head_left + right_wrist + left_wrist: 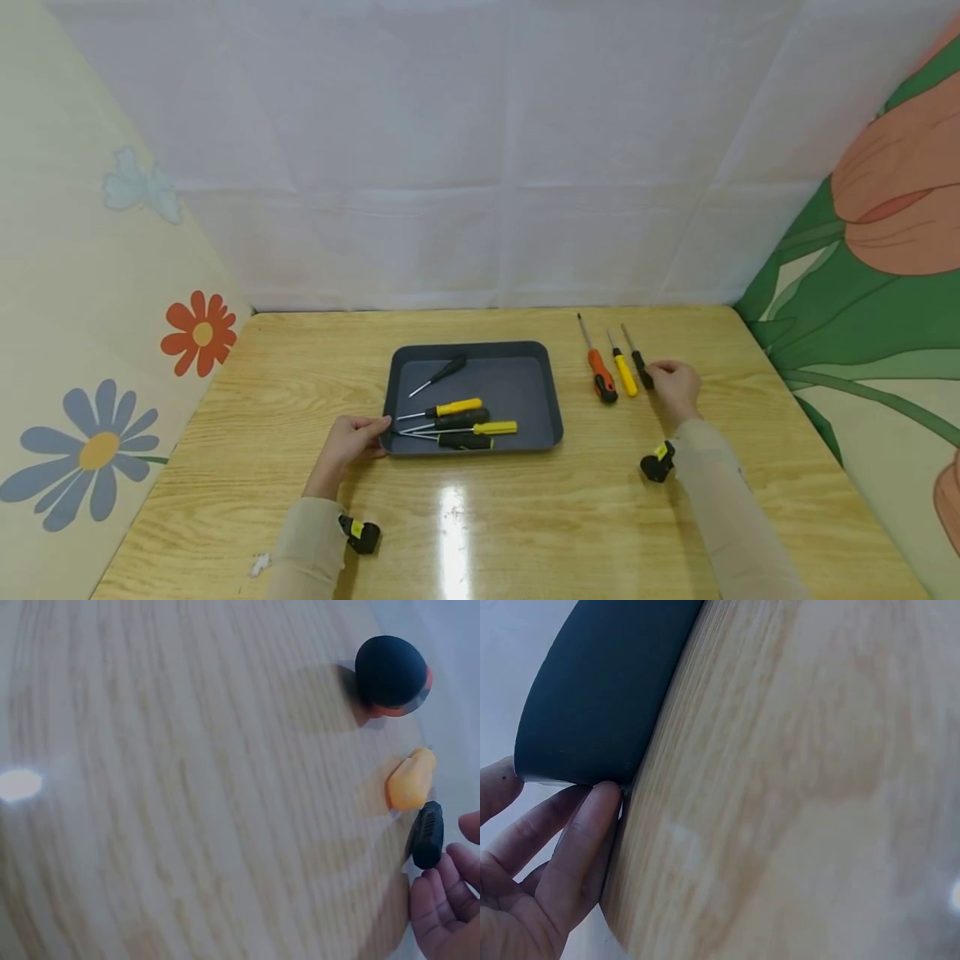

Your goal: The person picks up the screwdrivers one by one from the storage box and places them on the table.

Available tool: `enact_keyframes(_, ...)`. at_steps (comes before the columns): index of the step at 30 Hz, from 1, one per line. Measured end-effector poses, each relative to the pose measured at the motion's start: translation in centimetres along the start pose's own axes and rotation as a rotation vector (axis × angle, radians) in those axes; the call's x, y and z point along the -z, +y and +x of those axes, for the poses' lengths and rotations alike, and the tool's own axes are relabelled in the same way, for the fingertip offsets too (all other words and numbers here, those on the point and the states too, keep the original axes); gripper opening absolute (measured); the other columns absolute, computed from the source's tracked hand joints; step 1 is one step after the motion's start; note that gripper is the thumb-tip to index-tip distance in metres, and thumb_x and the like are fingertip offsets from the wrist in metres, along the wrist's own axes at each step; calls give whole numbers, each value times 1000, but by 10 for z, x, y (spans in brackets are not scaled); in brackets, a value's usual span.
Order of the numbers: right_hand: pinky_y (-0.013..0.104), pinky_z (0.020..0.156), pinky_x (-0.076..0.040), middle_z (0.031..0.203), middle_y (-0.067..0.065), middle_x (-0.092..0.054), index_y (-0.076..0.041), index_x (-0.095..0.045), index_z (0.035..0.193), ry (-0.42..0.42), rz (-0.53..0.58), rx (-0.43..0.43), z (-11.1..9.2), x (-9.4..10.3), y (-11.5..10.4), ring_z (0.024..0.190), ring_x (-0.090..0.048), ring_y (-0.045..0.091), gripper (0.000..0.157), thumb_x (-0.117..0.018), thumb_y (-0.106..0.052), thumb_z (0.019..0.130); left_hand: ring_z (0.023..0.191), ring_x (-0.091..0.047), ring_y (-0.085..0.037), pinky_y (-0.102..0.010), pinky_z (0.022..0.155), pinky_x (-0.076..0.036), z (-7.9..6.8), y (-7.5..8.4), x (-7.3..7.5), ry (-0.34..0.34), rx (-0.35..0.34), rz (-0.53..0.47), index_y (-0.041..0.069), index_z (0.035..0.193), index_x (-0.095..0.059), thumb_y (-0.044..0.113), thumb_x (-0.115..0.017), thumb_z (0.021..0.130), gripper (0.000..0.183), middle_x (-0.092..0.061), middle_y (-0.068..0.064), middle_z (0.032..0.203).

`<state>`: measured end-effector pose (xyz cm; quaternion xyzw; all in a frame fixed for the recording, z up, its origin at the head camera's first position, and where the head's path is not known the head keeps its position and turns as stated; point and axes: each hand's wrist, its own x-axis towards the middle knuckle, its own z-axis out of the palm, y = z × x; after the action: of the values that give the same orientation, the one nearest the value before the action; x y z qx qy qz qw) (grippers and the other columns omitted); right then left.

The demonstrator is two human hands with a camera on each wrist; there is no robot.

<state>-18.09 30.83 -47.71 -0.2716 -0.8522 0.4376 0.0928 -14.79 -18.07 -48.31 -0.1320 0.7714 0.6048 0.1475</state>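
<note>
In the head view my left hand [354,439] holds the near left corner of a dark grey tray [558,408], thumb at the rim. The left wrist view shows its fingers against the tray's outer wall [600,697]. My right hand [675,388] is at the handle end of a black screwdriver [640,365]. In the right wrist view its fingertips are by the black handle [428,836], with the thumb apart from it. Left of that lie a yellow screwdriver [624,372] and an orange and black screwdriver [598,371], tips pointing away.
Inside the tray lie several screwdrivers: a short black one [447,369] at the back, yellow [459,407] and black ones crowded along the front. A white scrap [260,565] is on the wooden table [525,525] at front left. A white cloth [465,167] hangs behind.
</note>
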Motion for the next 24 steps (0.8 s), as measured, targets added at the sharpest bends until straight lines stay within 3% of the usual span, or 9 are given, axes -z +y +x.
enact_keyframes(3, 36, 83, -43, 109, 23, -57, 7, -61, 109, 2, 29, -25, 1, 2, -2, 100, -50, 30, 32, -54, -16, 88, 59, -59, -12, -29, 58, -56, 0, -1, 0, -3, -4, -12, -15, 98, -63, 12, -61, 87, 29, -63, -6, 71)
enact_keyframes(7, 30, 76, -44, 107, 21, -57, 7, -59, 112, -2, 78, -65, 2, 4, -3, 96, -50, 26, 35, -52, -17, 88, 60, -59, -13, -30, 59, -56, 0, -1, 0, -3, -5, -13, -14, 98, -63, 12, -61, 87, 29, -63, -6, 72)
enact_keyframes(13, 13, 60, -44, 79, -2, -58, 6, -57, 116, -38, 209, -116, 2, 11, -5, 76, -52, 7, 36, -54, -18, 89, 60, -59, -13, -30, 59, -56, -1, -1, 0, -4, 0, 1, -14, 98, -63, 13, -61, 87, 29, -63, -6, 71)
enact_keyframes(18, 18, 63, -51, 72, -10, -56, 7, -54, 118, -95, 335, -125, -1, 14, -10, 70, -57, 4, 36, -55, -15, 90, 59, -59, -12, -29, 58, -56, -2, 0, 0, -4, -8, -4, -15, 99, -62, 13, -60, 88, 30, -63, -6, 70)
enact_keyframes(24, 22, 62, -52, 74, -7, -59, 6, -58, 114, -113, 340, -103, -4, 15, -15, 68, -59, 7, 33, -57, -15, 89, 58, -59, -12, -28, 56, -55, -2, 0, 0, -3, -14, -11, -15, 98, -63, 12, -60, 87, 29, -63, -6, 69)
